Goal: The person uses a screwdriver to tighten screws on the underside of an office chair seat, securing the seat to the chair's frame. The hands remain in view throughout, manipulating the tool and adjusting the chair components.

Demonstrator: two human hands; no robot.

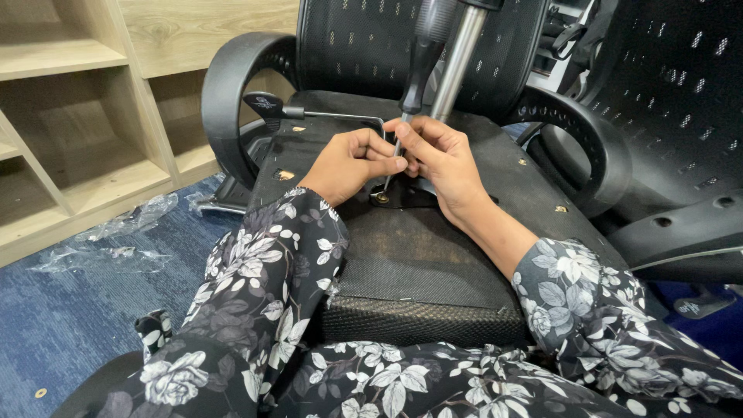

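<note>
Office chair (433,255) lies upturned, underside of the seat facing up, armrests to either side. Screwdriver (418,70) with dark handle stands nearly upright over the black mounting plate (410,197) at the seat's centre; its tip meets a screw (381,198) on the plate's near-left corner. Left hand (352,162) is curled, fingertips pinching the thin metal shaft just above the screw. Right hand (437,155) is closed too, fingers pinching the shaft from the other side, touching the left fingertips. Chrome gas cylinder (458,62) rises just behind the screwdriver. Adjustment lever (309,112) juts left. Clear plastic wrap (116,236) lies on the blue carpet (62,325) near wooden shelves (70,131).
</note>
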